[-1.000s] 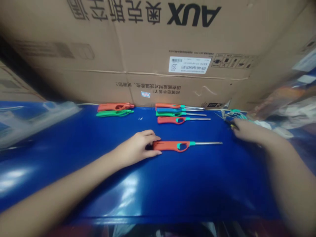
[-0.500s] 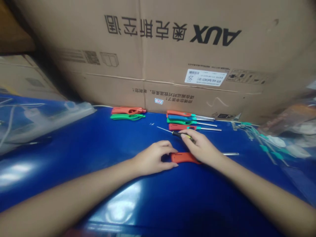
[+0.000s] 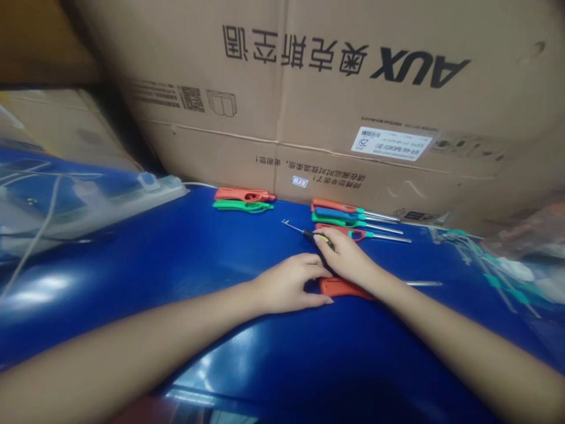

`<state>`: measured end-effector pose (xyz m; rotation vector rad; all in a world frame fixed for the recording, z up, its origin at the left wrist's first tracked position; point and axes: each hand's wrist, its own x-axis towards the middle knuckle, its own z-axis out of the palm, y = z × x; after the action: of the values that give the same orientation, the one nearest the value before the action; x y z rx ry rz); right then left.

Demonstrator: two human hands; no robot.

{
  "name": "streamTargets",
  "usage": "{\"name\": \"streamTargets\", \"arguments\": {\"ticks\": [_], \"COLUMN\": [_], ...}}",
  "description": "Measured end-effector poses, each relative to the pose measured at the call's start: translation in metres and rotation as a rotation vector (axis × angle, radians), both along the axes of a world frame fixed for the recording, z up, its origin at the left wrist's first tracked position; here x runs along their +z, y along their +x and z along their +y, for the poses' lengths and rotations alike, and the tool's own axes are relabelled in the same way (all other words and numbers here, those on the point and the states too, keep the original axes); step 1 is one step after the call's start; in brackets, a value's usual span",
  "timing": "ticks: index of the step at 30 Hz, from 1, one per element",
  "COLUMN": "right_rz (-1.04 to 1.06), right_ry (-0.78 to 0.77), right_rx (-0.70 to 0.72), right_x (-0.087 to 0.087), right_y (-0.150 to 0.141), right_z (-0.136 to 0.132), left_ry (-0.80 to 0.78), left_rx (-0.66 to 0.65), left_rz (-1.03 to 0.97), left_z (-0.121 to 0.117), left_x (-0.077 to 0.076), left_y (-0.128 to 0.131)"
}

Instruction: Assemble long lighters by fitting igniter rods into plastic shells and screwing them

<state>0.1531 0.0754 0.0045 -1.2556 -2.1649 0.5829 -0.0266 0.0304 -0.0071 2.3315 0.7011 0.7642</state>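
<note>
An orange long-nosed lighter (image 3: 342,288) lies on the blue table (image 3: 176,259), its metal tube (image 3: 424,284) pointing right. My left hand (image 3: 289,284) grips the lighter's rear end, fingers curled round it. My right hand (image 3: 348,259) rests over the lighter's middle and is closed on a small black-and-yellow screwdriver (image 3: 315,235), whose thin shaft (image 3: 292,225) points up and left.
Several assembled lighters (image 3: 353,219) lie in a row behind my hands. Orange and green lighter shells (image 3: 242,200) lie further left. Loose teal-tipped metal tubes (image 3: 481,265) are at the right. A large cardboard box (image 3: 335,106) closes the back; clear plastic bags (image 3: 79,200) sit at left.
My right hand came in from the far right with the screwdriver and settled over the orange lighter. My left hand stayed on the lighter's rear. The view shifted left.
</note>
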Motion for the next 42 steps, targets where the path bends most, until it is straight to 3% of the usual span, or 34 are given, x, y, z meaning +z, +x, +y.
{"name": "streamTargets", "arguments": {"ticks": [8, 13, 19, 22, 25, 29, 32, 42], "right_rz": [0.079, 0.288, 0.605, 0.853, 0.902, 0.883, 0.884, 0.740], "right_ry": [0.027, -0.175, -0.317, -0.358, -0.360, -0.387, -0.402, -0.383], "right_rx": [-0.020, -0.096, -0.211, -0.275, -0.283, -0.295, -0.280, -0.241], "right_x": [0.007, 0.021, 0.022, 0.024, 0.027, 0.022, 0.016, 0.013], "right_y": [0.007, 0.032, 0.076, 0.085, 0.088, 0.089, 0.089, 0.091], "right_z": [-0.007, -0.036, -0.072, -0.077, -0.074, -0.068, -0.065, -0.061], "left_ry": [-0.001, 0.009, -0.045, -0.177, -0.434, -0.867, -1.060, -1.144], "left_rx": [0.014, 0.005, 0.029, 0.160, 0.262, 0.253, 0.233, 0.281], "left_rz": [0.050, 0.038, 0.003, -0.134, -0.326, -0.577, -0.671, -0.735], "left_z": [0.000, 0.000, -0.003, -0.007, -0.011, -0.014, -0.015, -0.013], "left_x": [0.001, 0.000, 0.005, 0.013, 0.020, 0.023, 0.022, 0.024], "left_y": [-0.001, -0.002, 0.000, 0.004, 0.009, 0.013, 0.014, 0.015]}}
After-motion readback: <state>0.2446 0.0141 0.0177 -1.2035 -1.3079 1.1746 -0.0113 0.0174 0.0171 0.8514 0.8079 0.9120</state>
